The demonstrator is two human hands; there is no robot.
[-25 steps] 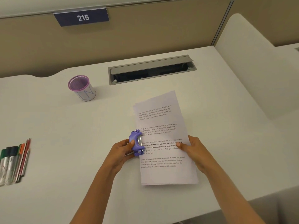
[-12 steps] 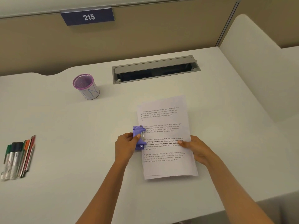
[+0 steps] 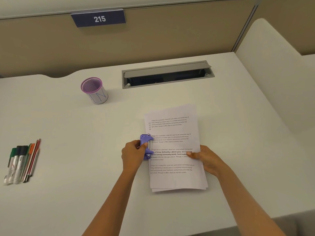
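A thin stack of printed sheets lies on the white desk. A small purple hole punch sits on the stack's left edge, about halfway along. My left hand grips the punch, thumb on top of it. My right hand holds the stack's right edge, thumb lying on the top page and fingers under the sheets. The sheets are slightly fanned at the bottom edge.
A purple mesh pen cup stands at the back left. Several markers and pencils lie at the left edge. An open grey cable tray is set into the desk at the back. A white divider bounds the right.
The punch and my left hand have shifted slightly up along the paper's left edge and settled flat. The right hand keeps its hold. The view has shifted slightly.
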